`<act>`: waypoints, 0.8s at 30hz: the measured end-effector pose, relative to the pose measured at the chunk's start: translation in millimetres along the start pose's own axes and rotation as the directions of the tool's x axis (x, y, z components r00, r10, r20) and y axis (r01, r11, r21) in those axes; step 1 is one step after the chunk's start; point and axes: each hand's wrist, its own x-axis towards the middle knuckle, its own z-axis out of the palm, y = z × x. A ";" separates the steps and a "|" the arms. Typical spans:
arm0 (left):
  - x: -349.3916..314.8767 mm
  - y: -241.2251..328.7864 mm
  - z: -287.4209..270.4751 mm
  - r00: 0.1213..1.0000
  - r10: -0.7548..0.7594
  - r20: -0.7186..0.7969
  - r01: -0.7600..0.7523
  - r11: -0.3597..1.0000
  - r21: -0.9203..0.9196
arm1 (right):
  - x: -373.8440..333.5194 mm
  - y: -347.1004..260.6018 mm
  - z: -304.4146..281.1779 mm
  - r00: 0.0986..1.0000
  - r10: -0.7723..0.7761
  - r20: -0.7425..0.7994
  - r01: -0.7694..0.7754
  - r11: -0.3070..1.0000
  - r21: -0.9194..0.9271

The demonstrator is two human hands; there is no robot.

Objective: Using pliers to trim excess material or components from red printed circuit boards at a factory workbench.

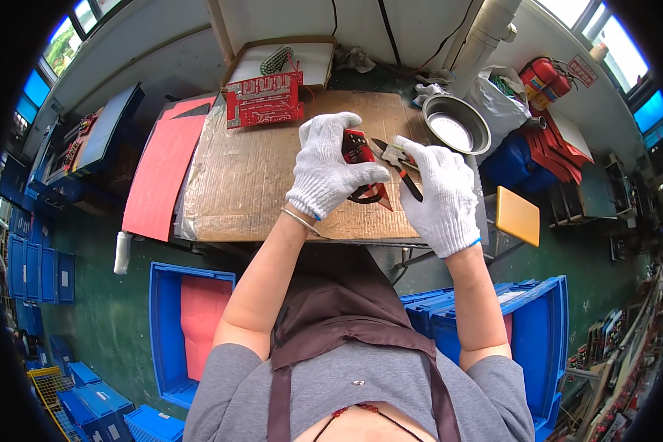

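Observation:
Over the cardboard-covered table [250, 184], both my hands wear white knit gloves. My left hand [324, 162] is closed around a small red circuit board [356, 147] with dark parts on it; much of the board is hidden by the fingers. My right hand [443, 193] grips a pair of pliers [409, 181] with orange-and-black handles. Their dark jaws point left, close beside the board; I cannot tell whether they touch it. A larger red circuit board [265, 102] lies at the table's far left, against a shallow cardboard box.
A round metal bowl [480, 121] stands at the table's far right corner. Red sheet [162, 173] covers the left side. Blue crates [156, 331] flank me below the table. A yellow stool [518, 215] is at right, with fire extinguishers [541, 77] behind.

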 end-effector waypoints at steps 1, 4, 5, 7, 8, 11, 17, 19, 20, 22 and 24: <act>-0.1 -1.2 -0.1 1.000 0.009 -0.009 -0.009 1.000 0.007 | 1.0 0.1 1.4 1.000 -0.002 0.001 0.002 1.000 0.000; -1.8 -0.4 -1.8 1.000 0.002 -0.011 -0.002 1.000 -0.019 | 1.8 2.1 6.7 0.999 0.004 0.053 -0.003 1.000 -0.007; -2.6 -1.3 -2.7 1.000 -0.003 -0.011 0.002 1.000 -0.017 | 1.7 3.9 9.1 0.999 -0.022 0.043 0.021 0.999 0.036; -3.8 -3.8 -4.9 1.000 0.002 0.007 -0.002 0.999 -0.034 | -0.3 5.5 14.8 0.998 -0.049 0.035 0.046 0.995 0.083; -4.2 -4.3 -6.0 1.000 0.001 0.009 -0.001 0.999 -0.034 | -1.4 6.6 17.7 0.998 -0.011 0.063 -0.002 0.980 0.201; -5.5 -4.2 -10.9 1.000 0.006 0.019 -0.004 0.997 -0.075 | -1.1 3.1 20.2 0.995 0.030 0.093 -0.066 0.911 0.408; -12.3 -8.1 -15.6 0.999 -0.018 0.033 0.022 0.993 -0.115 | 5.1 -2.0 12.1 0.726 0.132 0.675 -0.669 0.364 0.648; -13.9 -9.4 -15.7 0.999 0.006 0.033 -0.001 0.992 -0.128 | 2.5 0.9 15.7 0.712 0.120 0.692 -0.691 0.291 0.661; -14.3 -9.2 -15.4 0.999 0.006 0.041 -0.001 0.991 -0.133 | -0.5 3.3 18.6 0.700 0.104 0.706 -0.709 0.219 0.671; -14.3 -7.7 -16.0 0.999 0.013 0.049 -0.008 0.994 -0.106 | -7.4 8.9 26.9 0.689 0.096 0.718 -0.724 0.139 0.676; -17.3 -8.7 -17.2 0.998 0.022 0.053 -0.016 0.995 -0.103 | -4.6 2.2 13.0 0.643 0.114 0.758 -0.766 0.127 0.630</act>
